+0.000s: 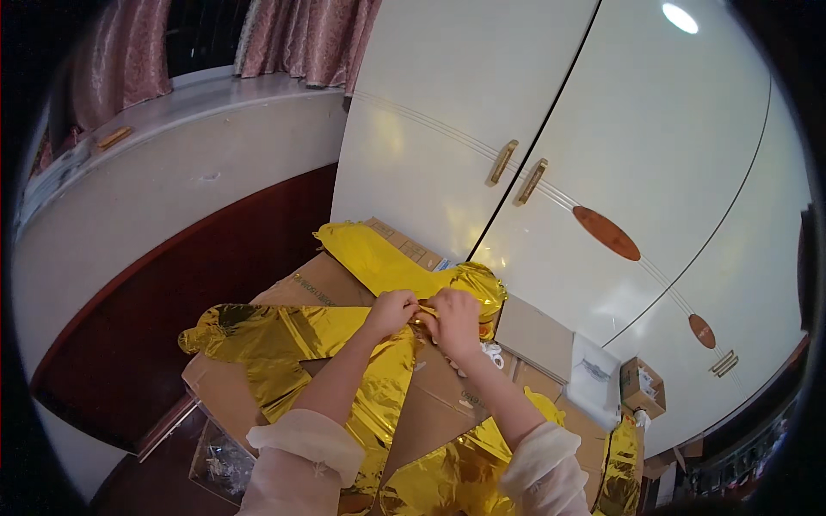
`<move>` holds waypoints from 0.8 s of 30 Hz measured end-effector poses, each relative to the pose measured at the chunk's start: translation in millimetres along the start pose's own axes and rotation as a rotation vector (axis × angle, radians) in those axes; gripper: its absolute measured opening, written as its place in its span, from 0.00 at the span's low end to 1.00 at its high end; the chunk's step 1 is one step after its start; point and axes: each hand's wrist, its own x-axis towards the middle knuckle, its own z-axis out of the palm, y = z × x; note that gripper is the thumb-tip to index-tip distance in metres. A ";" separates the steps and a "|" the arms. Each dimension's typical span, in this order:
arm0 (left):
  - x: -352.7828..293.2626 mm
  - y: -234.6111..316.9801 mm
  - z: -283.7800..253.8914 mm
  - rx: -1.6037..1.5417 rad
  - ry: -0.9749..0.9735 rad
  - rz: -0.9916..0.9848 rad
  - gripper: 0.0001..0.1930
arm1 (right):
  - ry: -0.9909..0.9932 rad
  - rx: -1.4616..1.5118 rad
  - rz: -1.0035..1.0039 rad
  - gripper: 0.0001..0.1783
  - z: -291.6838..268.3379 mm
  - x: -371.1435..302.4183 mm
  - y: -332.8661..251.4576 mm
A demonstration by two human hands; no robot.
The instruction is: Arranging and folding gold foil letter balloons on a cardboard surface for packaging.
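Note:
My left hand [393, 312] and my right hand [453, 324] meet over the middle of the cardboard-covered surface, fingers closed. Both pinch the edge of a shiny gold foil balloon [389, 370], which looks flat and uninflated. The pinched spot is mostly hidden by my fingers. One part of the foil spreads left, and another hangs down between my forearms. Just beyond my hands lies another gold foil piece [379, 261], with a bunched, rounded end on the right. More gold foil [460, 473] lies under my right forearm.
Flattened cardboard [430, 404] covers the surface. White curled strips [493, 354] lie beside my right wrist. At right are a white tray [592, 378] and a small cardboard box [644, 387]. A white cabinet [447, 129] rises behind; a clear bin [219, 460] sits low at left.

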 end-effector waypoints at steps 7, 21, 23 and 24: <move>3.2 6.1 3.2 -0.044 0.050 -0.001 0.08 | -0.259 0.247 0.140 0.08 49.2 -20.8 23.8; 3.3 11.9 -4.2 -0.113 0.185 -0.089 0.08 | -0.529 0.093 0.331 0.39 48.4 -14.4 73.9; 2.4 19.1 -10.7 -0.129 0.240 -0.068 0.08 | -0.664 0.017 0.378 0.49 46.2 -8.1 73.1; 3.2 23.6 -12.3 -0.125 0.285 -0.025 0.08 | -0.720 -0.012 0.414 0.52 43.8 -6.4 74.4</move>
